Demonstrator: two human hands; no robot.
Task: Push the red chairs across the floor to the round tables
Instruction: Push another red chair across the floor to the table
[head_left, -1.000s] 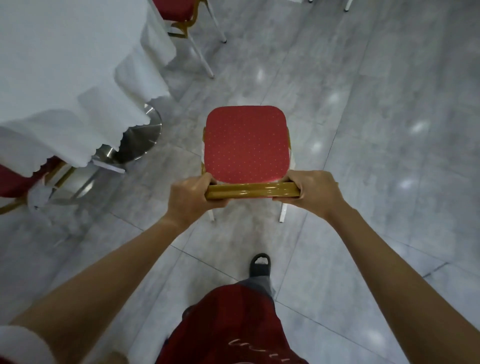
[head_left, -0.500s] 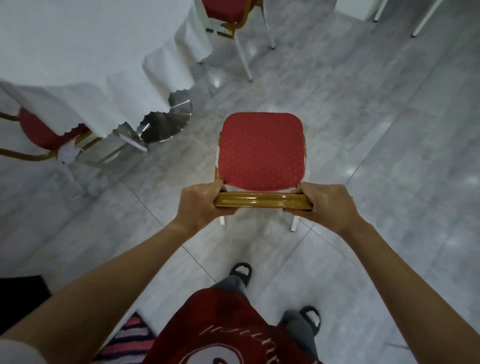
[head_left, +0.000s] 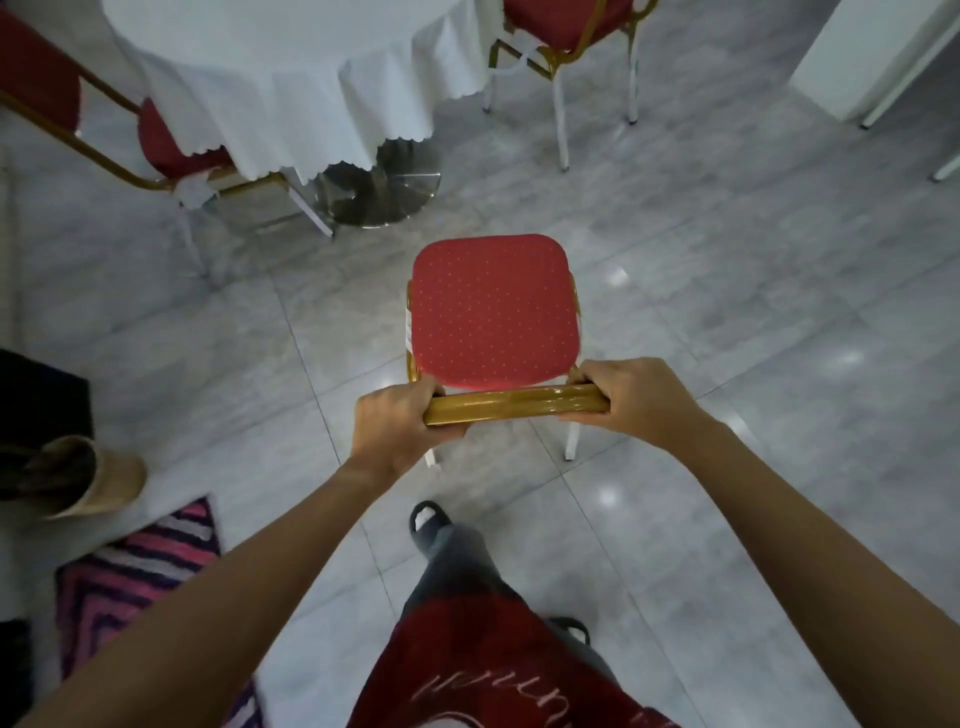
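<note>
Both hands are gripping the gold top rail (head_left: 514, 408) of the red chair (head_left: 493, 306), one at each end, likely so it is steering straight: the left hand (head_left: 397, 423) is clamping the 9 o'clock end, the right hand (head_left: 631, 397) the 3 o'clock end. The seat is lying at 12 o'clock beyond the fingers (head_left: 431, 387), facing the round table (head_left: 291, 67) at 11 o'clock, well apart

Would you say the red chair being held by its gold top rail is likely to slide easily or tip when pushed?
The red chair probably slides readily: thin white legs on glossy floor tiles. Pushing high at the gold rail could tip it forward. It looks stiff and fairly light.
</note>
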